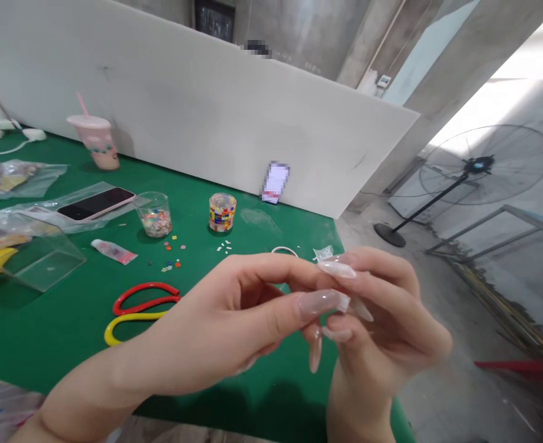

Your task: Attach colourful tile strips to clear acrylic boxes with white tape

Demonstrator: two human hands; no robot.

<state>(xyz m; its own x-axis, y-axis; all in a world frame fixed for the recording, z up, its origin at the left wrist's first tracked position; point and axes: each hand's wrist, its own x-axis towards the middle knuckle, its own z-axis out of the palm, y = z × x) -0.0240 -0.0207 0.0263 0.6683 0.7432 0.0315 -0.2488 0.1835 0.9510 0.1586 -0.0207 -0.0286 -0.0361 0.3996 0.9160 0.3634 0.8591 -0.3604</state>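
Both hands meet above the near edge of the green table (68,344). The left hand (234,320) comes in from the lower left, the right hand (386,320) rises from below. Between their fingertips they pinch a small clear scrap (323,253) of plastic; its crumpled end sticks up and slightly left above the left index finger, and a pale bit shows lower down by the left thumb. Its long axis seems to run roughly up and down, but most of it is hidden by the fingers, so that is not certain. The left thumb and index are pressed toward each other, the right fingers curled in close against them.

On the table behind lie a white ring (285,250), a cup of coloured tiles (222,212), a clear cup (154,213) of mixed bits, loose tiles (172,255), a small tube (113,251), a phone (96,203) on a clear bag, a clear box (35,252), a pink drink cup (96,141), and red (146,296) and yellow (130,323) loops.
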